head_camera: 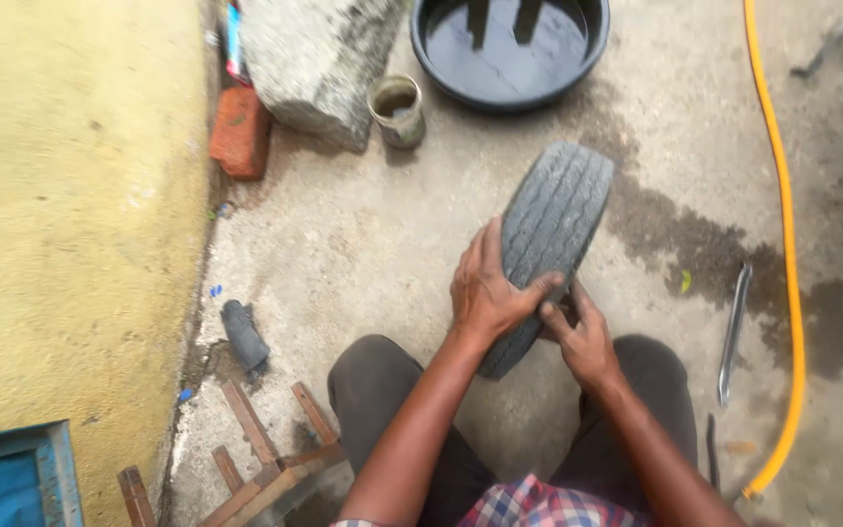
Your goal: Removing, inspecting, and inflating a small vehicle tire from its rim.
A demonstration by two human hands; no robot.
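A worn grey tyre (550,220) stands upright on its tread between my knees, leaning away from me on the concrete floor. My left hand (488,289) lies over the tread near its lower part, fingers wrapped round the tyre. At the tyre's right sidewall, just below the left thumb, my right hand (582,337) has its fingers pressed against the rim edge; whether it pinches something small is hidden.
A black basin of dark water (509,44) and a small tin can (397,109) stand ahead. A stone block (314,59) and red brick (239,132) sit by the yellow wall (70,215). A metal tyre lever (734,332) and yellow hose (782,244) lie right. Rusty frame (265,459) is near left.
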